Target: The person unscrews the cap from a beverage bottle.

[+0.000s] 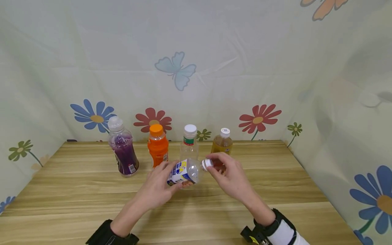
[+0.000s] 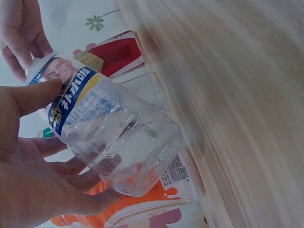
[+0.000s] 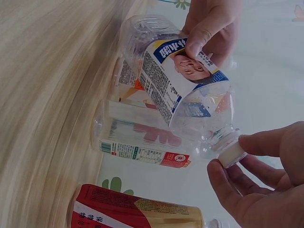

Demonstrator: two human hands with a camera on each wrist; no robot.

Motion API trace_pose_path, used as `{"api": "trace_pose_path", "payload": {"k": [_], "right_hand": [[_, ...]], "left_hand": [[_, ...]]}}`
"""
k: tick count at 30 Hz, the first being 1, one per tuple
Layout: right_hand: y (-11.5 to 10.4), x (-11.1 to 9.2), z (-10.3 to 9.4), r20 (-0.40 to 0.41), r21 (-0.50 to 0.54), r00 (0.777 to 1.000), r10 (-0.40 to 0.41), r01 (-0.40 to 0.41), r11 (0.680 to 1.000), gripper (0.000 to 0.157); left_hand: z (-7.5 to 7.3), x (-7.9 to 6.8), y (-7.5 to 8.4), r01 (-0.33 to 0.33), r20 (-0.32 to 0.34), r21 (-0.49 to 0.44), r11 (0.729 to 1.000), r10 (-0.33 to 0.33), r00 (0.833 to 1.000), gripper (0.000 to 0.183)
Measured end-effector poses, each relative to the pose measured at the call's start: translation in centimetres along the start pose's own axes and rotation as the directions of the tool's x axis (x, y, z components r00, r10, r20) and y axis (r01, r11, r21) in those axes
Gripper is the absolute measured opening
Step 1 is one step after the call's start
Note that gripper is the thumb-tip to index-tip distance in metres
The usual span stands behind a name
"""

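A clear plastic bottle [image 1: 193,170] with a blue, white and yellow label is held tilted above the table, its neck toward the right. My left hand [image 1: 159,187] grips it around the label, thumb on the near side. At the neck, my right hand [image 1: 228,175] pinches the white cap [image 3: 232,154] between thumb and fingers. The cap sits at the bottle's mouth; whether it is threaded on I cannot tell. In the left wrist view the bottle's clear base [image 2: 137,175] looks empty of liquid.
Behind the hands stand a purple drink bottle [image 1: 124,153], an orange bottle [image 1: 157,148], a clear white-capped bottle [image 1: 189,146] and a yellowish drink bottle [image 1: 221,144]. They are on a wooden table [image 1: 76,200]. A flower-printed curtain [image 1: 214,92] hangs behind.
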State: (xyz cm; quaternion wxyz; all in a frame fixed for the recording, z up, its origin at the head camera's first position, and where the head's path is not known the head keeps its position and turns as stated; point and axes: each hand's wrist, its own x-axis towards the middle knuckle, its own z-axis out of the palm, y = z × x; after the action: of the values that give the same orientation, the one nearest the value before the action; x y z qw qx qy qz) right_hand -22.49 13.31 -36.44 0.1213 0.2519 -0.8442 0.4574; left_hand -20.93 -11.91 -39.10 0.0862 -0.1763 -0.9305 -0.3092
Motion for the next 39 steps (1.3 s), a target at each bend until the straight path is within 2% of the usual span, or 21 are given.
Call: {"api": "trace_pose_path", "payload": {"k": [14,20,26,39], "right_hand": [[-0.1,0.09,-0.03,0.017,0.014,1.0,0.01,-0.01,1.0,0.033],[-0.07,0.14,0.02,0.011,0.007,0.997,0.075,-0.076,0.997,0.029],[0.13,0.19,-0.04,0.002,-0.055,0.994,0.114,-0.113,0.992,0.024],[0.48,0.16,-0.05,0.018,-0.057,0.998,0.053,-0.052,0.997,0.021]], "left_hand": [[0.01,0.03,-0.12,0.005,0.008,-0.001,1.0,-0.005,1.0,0.068],[0.08,0.07,-0.13,0.0,0.008,0.009,1.0,-0.001,1.0,0.068],[0.1,0.07,-0.08,-0.003,0.007,0.011,1.0,0.003,1.0,0.068],[0.18,0.03,-0.21,-0.004,-0.003,0.017,1.0,0.004,1.0,0.068]]}}
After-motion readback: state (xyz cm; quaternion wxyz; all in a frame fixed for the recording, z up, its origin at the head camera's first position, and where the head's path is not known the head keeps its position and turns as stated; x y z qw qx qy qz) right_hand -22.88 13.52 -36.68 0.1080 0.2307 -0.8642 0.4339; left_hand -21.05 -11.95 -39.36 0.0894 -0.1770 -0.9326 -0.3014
